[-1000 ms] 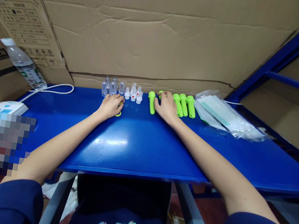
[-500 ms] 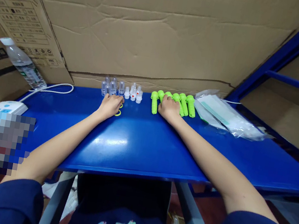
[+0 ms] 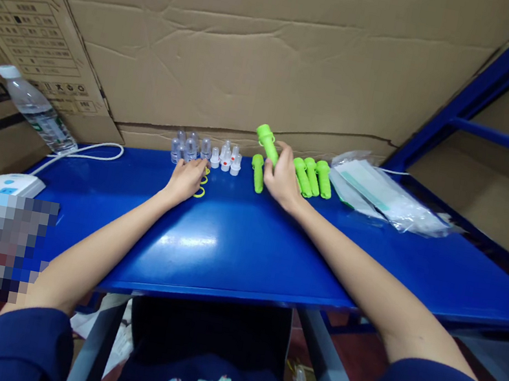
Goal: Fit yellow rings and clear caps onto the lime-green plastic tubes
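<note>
My right hand (image 3: 285,177) is closed around a bright green plastic tube shaped like a small flashlight (image 3: 267,140), raised off the table with its wide head tilted up and left. Another green tube (image 3: 257,173) lies just left of that hand, and several more green tubes (image 3: 310,177) lie to its right. My left hand (image 3: 186,180) rests on the table with bent fingers, their tips pinched at the uppermost of a few yellow rings (image 3: 199,192). Clear domed caps (image 3: 190,146) stand behind it. Beside them are small white pieces with clear tips (image 3: 226,160).
On the blue table (image 3: 235,246), a clear plastic bag with flat packets (image 3: 387,193) lies at the right. A water bottle (image 3: 37,109), a white cable and a power strip (image 3: 14,182) are at the left. Cardboard (image 3: 266,68) walls off the back.
My right hand has lifted one green tube out of the row, up from the table. My left hand has hardly moved; more of the yellow rings shows beside its fingers.
</note>
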Action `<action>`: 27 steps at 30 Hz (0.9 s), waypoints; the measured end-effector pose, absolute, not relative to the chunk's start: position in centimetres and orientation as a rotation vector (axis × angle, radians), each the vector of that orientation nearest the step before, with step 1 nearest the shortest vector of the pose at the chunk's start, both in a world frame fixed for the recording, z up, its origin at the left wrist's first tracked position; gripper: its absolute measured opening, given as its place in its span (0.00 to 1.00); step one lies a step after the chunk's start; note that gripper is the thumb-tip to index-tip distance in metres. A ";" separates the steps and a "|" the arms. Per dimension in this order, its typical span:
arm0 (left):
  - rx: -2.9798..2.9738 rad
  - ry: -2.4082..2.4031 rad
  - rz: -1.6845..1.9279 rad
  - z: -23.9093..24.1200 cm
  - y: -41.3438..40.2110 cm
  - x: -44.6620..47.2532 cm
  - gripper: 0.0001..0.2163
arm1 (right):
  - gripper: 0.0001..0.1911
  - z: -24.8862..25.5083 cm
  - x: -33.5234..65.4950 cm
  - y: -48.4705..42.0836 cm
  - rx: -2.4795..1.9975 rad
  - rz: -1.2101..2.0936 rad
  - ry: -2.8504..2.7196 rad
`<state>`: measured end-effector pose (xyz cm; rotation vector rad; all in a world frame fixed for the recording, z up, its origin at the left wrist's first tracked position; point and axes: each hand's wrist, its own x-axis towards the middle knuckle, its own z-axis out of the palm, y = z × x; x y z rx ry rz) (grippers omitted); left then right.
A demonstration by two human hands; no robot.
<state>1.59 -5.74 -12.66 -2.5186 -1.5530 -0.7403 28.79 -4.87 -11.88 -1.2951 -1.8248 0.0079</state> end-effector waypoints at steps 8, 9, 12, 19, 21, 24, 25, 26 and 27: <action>-2.415 -1.487 -1.944 -13.7 -3.5 1.9 0.08 | 0.24 -11.1 25.1 -9.6 -1.130 0.125 -2.077; -2.418 -1.495 -2.037 -13.8 -3.3 2.0 0.09 | 0.23 -11.2 24.8 -9.9 -1.115 0.137 -2.111; -2.463 -1.521 -2.237 -14.0 -3.1 2.3 0.11 | 0.21 -11.8 24.2 -10.4 -1.064 0.133 -2.171; -2.569 -1.438 -2.424 -13.6 -4.2 3.2 0.17 | 0.17 -12.6 24.2 -10.2 -0.985 0.098 -2.184; -2.641 -1.373 -2.422 -13.5 -4.4 3.3 0.22 | 0.16 -12.7 24.2 -10.0 -0.978 0.116 -2.167; -2.741 -1.296 -2.388 -13.4 -4.7 3.3 0.26 | 0.20 -12.8 24.1 -9.7 -1.000 0.247 -2.139; -2.771 -1.280 -2.366 -13.3 -4.8 3.4 0.26 | 0.23 -12.8 24.1 -9.7 -1.015 0.330 -2.131; -2.803 -1.263 -2.345 -13.3 -5.0 3.4 0.26 | 0.26 -12.8 24.1 -9.6 -1.030 0.425 -2.121; -2.840 -1.244 -2.329 -13.2 -5.1 3.5 0.26 | 0.30 -12.8 24.2 -9.6 -1.037 0.525 -2.112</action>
